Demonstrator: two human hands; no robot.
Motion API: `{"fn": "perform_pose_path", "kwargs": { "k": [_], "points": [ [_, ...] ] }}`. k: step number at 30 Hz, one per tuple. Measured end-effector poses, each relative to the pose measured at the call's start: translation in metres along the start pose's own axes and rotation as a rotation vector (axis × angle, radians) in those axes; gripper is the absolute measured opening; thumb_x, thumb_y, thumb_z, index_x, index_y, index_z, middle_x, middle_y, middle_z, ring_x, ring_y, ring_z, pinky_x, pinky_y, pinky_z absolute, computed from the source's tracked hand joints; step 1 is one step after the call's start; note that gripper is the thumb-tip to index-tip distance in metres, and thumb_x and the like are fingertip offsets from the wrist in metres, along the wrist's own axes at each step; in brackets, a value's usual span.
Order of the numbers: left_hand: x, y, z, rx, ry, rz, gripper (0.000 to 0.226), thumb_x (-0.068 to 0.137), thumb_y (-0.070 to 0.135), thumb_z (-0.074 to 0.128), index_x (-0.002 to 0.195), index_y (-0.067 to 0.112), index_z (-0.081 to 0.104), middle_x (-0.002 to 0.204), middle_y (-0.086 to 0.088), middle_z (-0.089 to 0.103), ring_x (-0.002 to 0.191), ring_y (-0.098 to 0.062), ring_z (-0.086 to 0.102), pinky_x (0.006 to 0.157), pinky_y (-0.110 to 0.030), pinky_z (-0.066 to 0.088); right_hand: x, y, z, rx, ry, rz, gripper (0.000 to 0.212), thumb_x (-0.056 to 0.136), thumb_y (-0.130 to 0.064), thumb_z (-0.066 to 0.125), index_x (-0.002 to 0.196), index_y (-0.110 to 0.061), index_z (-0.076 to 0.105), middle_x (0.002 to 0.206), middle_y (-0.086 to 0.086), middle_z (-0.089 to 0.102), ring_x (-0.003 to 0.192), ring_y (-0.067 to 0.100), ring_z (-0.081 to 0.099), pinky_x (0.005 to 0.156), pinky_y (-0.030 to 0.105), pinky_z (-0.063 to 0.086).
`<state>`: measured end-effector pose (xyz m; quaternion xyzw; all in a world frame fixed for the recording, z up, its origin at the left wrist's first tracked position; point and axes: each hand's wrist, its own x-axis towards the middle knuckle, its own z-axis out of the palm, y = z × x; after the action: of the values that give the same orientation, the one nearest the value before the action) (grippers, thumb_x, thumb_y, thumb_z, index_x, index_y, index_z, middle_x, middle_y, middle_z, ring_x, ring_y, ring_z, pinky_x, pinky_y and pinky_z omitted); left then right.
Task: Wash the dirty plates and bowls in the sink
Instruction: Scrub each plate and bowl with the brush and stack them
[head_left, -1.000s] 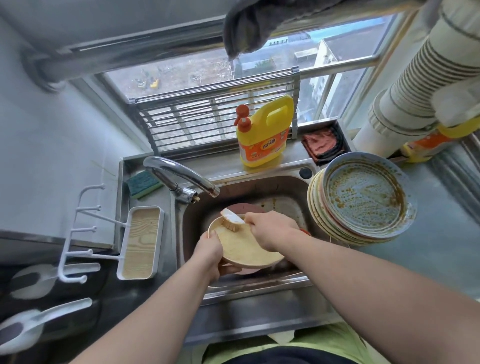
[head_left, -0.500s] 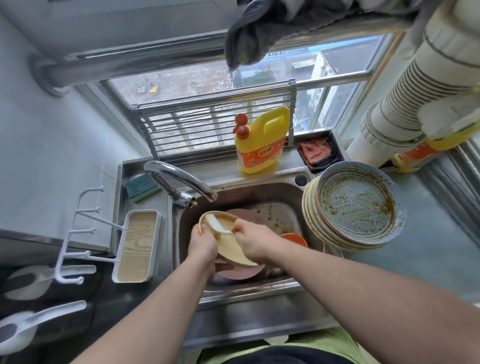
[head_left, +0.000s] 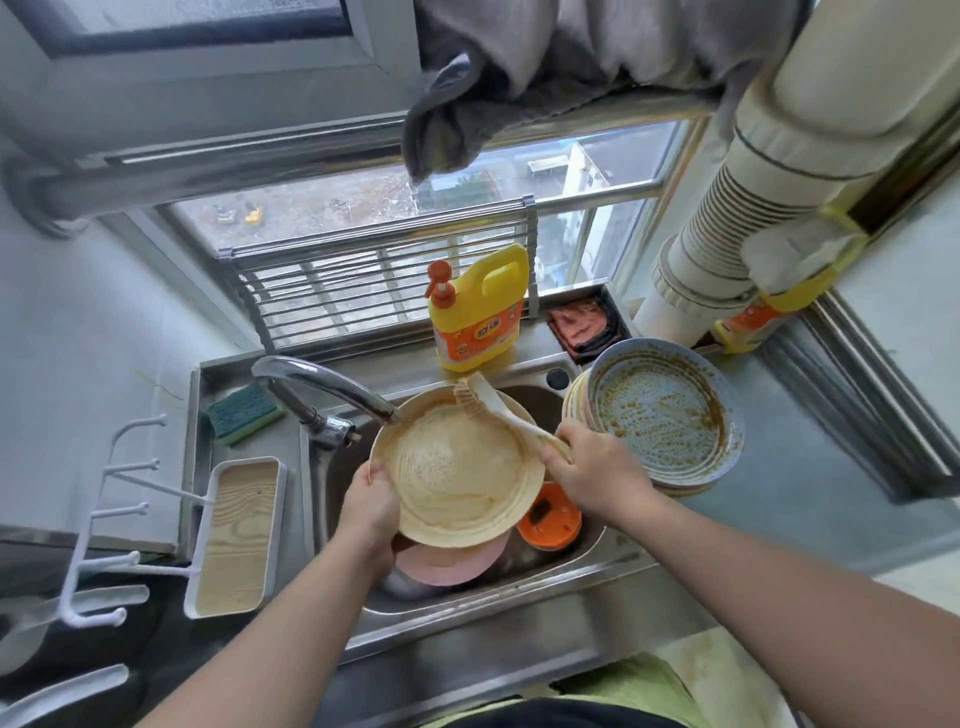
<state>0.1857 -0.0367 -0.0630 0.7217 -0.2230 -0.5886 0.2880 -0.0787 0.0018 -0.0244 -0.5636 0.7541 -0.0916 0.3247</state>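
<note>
Steel sink (head_left: 519, 613) below me, my left hand (head_left: 370, 512) gripping the rim of a beige plate (head_left: 457, 467) tilted over the basin, my right hand (head_left: 597, 470) curled around a brush (head_left: 498, 410) with bristles on the plate's far edge, dirty plate stack (head_left: 660, 415) just right, yellow detergent jug (head_left: 478, 306) beyond.

Two hands: left hand (head_left: 367, 512), right hand (head_left: 597, 470). One beige plate (head_left: 457, 478), one scrubbing brush (head_left: 498, 410), one pink plate (head_left: 452, 564), one orange bowl (head_left: 550, 522), one tap (head_left: 322, 387), one sponge (head_left: 244, 415), two detergent bottles: near (head_left: 478, 312), far right (head_left: 748, 322). One stack of dirty plates (head_left: 654, 415), perhaps six or more; the edges blur.
</note>
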Motion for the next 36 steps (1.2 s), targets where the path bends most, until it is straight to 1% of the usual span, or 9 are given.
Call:
{"fn": "perform_pose_path", "kwargs": {
  "k": [5,8,14,18,22,25,28,31,36],
  "points": [
    [-0.013,0.017,0.057,0.091,-0.104,0.098,0.032,0.113,0.047,0.032,0.111,0.033,0.06,0.115,-0.006,0.071,0.105,-0.029,0.069,0.093,-0.056,0.059,0.008,0.022,-0.029,0.049,0.166,0.053,0.018,0.106,-0.036,0.052,0.094,-0.024,0.047,0.079,-0.003,0.055,0.079,0.029,0.059,0.065,0.038,0.044],
    [-0.02,0.028,0.099,0.282,-0.16,0.225,0.024,0.111,0.046,0.036,0.115,0.033,0.056,0.114,-0.001,0.068,0.104,-0.023,0.065,0.093,-0.049,0.055,0.002,0.059,-0.058,0.004,0.214,0.077,0.016,0.107,-0.035,0.053,0.096,-0.025,0.046,0.076,-0.004,0.054,0.075,0.026,0.055,0.058,0.035,0.037],
    [-0.038,0.037,0.179,0.604,-0.312,0.35,0.023,0.1,0.016,0.052,0.109,0.037,0.056,0.107,0.005,0.069,0.097,-0.018,0.067,0.09,-0.045,0.059,0.003,0.136,-0.092,-0.174,0.233,0.248,0.016,0.107,-0.043,0.049,0.1,-0.032,0.04,0.094,0.011,0.068,0.084,0.039,0.064,0.07,0.046,0.053],
    [-0.036,0.035,0.201,0.557,-0.368,0.437,0.024,0.104,0.037,0.063,0.127,0.035,0.063,0.115,0.014,0.072,0.109,-0.011,0.067,0.1,-0.043,0.056,0.008,0.159,-0.098,-0.153,0.242,0.289,0.024,0.107,-0.049,0.047,0.099,-0.026,0.042,0.09,0.006,0.064,0.081,0.035,0.06,0.066,0.042,0.047],
    [-0.024,0.035,0.207,0.757,-0.478,0.509,0.043,0.106,0.051,0.049,0.148,0.042,0.05,0.126,0.006,0.066,0.114,-0.016,0.063,0.102,-0.045,0.053,0.005,0.17,-0.094,-0.12,0.314,0.33,0.027,0.108,-0.047,0.046,0.096,-0.023,0.042,0.097,0.009,0.063,0.079,0.033,0.056,0.065,0.041,0.044],
    [-0.015,0.034,0.2,0.885,-0.436,0.542,0.055,0.104,0.062,0.043,0.155,0.043,0.042,0.131,0.004,0.063,0.118,-0.02,0.061,0.104,-0.046,0.052,0.001,0.155,-0.091,-0.096,0.361,0.275,0.027,0.107,-0.047,0.047,0.101,-0.02,0.047,0.104,0.009,0.059,0.086,0.036,0.057,0.07,0.042,0.045],
    [-0.009,0.029,0.171,0.797,-0.355,0.482,0.043,0.107,0.043,0.054,0.149,0.034,0.054,0.119,0.009,0.064,0.107,-0.013,0.06,0.093,-0.035,0.051,-0.003,0.105,-0.082,0.0,0.369,0.04,0.028,0.105,-0.047,0.052,0.092,-0.024,0.044,0.086,-0.002,0.052,0.077,0.027,0.052,0.063,0.037,0.037],
    [0.011,0.008,0.115,0.812,-0.162,0.329,0.035,0.102,0.033,0.057,0.137,0.034,0.063,0.126,0.006,0.068,0.11,-0.018,0.063,0.096,-0.038,0.053,-0.003,0.053,-0.056,0.043,0.234,-0.144,0.027,0.104,-0.049,0.052,0.089,-0.028,0.049,0.077,-0.007,0.049,0.07,0.021,0.052,0.055,0.036,0.042],
    [0.063,-0.048,0.015,0.844,0.089,-0.029,0.049,0.091,0.023,0.059,0.139,0.019,0.067,0.134,-0.007,0.071,0.117,-0.03,0.066,0.097,-0.03,0.051,0.028,0.005,0.021,-0.235,-0.263,-0.106,0.029,0.108,-0.048,0.045,0.118,-0.03,0.065,0.112,0.005,0.053,0.103,0.034,0.063,0.085,0.043,0.052]
  ]
}}
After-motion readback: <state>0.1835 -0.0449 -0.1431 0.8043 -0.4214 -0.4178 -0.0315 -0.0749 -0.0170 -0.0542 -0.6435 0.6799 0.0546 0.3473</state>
